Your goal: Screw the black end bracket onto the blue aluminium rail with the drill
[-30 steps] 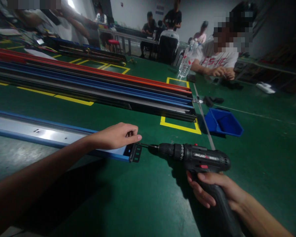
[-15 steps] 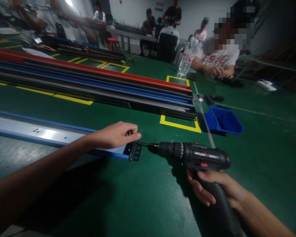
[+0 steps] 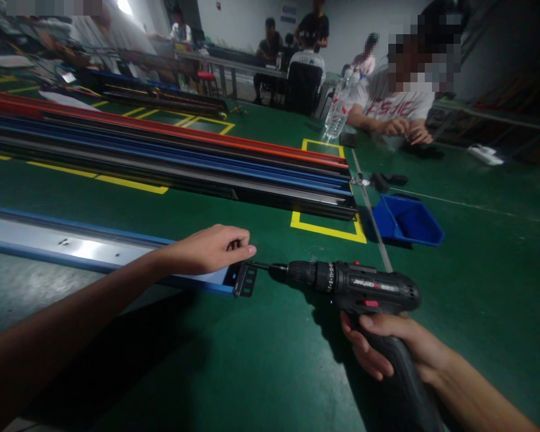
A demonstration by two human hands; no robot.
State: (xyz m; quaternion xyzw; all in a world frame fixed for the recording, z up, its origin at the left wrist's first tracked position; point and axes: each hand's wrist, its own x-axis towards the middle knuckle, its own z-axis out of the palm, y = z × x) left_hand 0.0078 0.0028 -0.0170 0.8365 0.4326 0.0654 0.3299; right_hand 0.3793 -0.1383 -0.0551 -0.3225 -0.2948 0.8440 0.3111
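My right hand [image 3: 387,342] is wrapped around the grip of a black cordless drill [image 3: 355,285] with red details. Its long bit points left and reaches the slotted black end bracket [image 3: 246,282] of a long blue-edged metal rail [image 3: 135,255]. Over that same end of the rail, my left hand [image 3: 216,247] rests with curled fingers, closed on its far side. The thumb lies close to the bit's tip. Where the bit meets the bracket is partly covered by the left hand, so a screw cannot be made out.
Several long red, blue and black profiles [image 3: 198,162] lie side by side beyond the rail. A blue bin [image 3: 407,221] stands right of them, near clear plastic bottles [image 3: 337,111]. Across the green table [image 3: 261,360] sits a person [image 3: 396,108] with both hands together. Others are farther back.
The view has shifted slightly. Both hands, the drill and the rail keep nearly the same positions relative to each other. The hands of the person opposite have moved a little.
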